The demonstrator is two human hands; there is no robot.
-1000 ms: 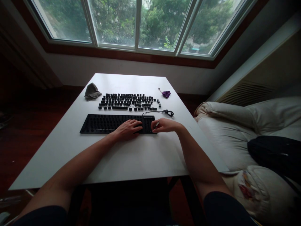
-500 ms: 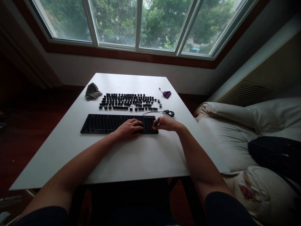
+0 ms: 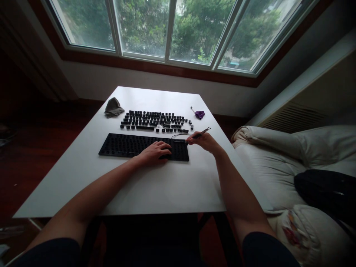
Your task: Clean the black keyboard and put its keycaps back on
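Observation:
A long black keyboard (image 3: 130,144) lies on the white table, its keycaps off over much of it. My left hand (image 3: 156,152) rests palm down on its right part, fingers stretched and slightly apart, holding nothing. Over the keyboard's top right corner, my right hand (image 3: 204,141) is closed around a slim dark pen-like tool (image 3: 200,134). Its lighter rear end points up and to the right; its working tip is down at the keyboard by my fingertips and too small to make out. Behind the keyboard stand rows of loose black keycaps (image 3: 150,119).
A grey cloth (image 3: 113,107) sits at the table's back left. At the back right lies a purple cloth (image 3: 199,114) with a thin stick (image 3: 193,109) beside it. A cream sofa (image 3: 264,163) with a dark bag (image 3: 325,187) stands right of the white table (image 3: 133,196).
My right hand has moved up the keyboard's right end, and the tool has swung so its rear end now points up and right. My left hand stays in place. The view has shifted slightly.

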